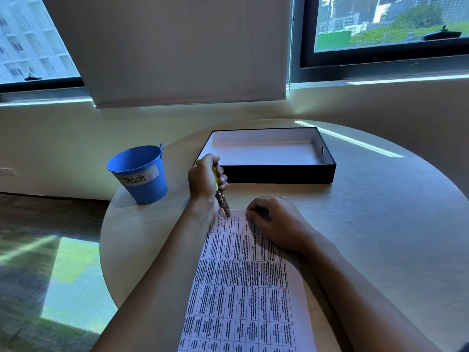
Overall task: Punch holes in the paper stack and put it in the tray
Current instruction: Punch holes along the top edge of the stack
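A paper stack (243, 280) printed with a dense table of text lies lengthwise on the round table, between my forearms. My left hand (205, 181) grips a hole punch (220, 196) with yellow handles and a metal head. The head sits at the far left corner of the stack. My right hand (274, 222) rests curled on the stack's far right corner, fingers pressing down on the sheet. A black tray (279, 174) with a white inside stands just beyond my hands, nothing in it.
A blue metal bucket (139, 174) labelled "Trash" stands at the table's left edge, left of my left hand. The round wooden table (380, 224) drops off to carpet on the left. A wall and windows lie beyond the tray.
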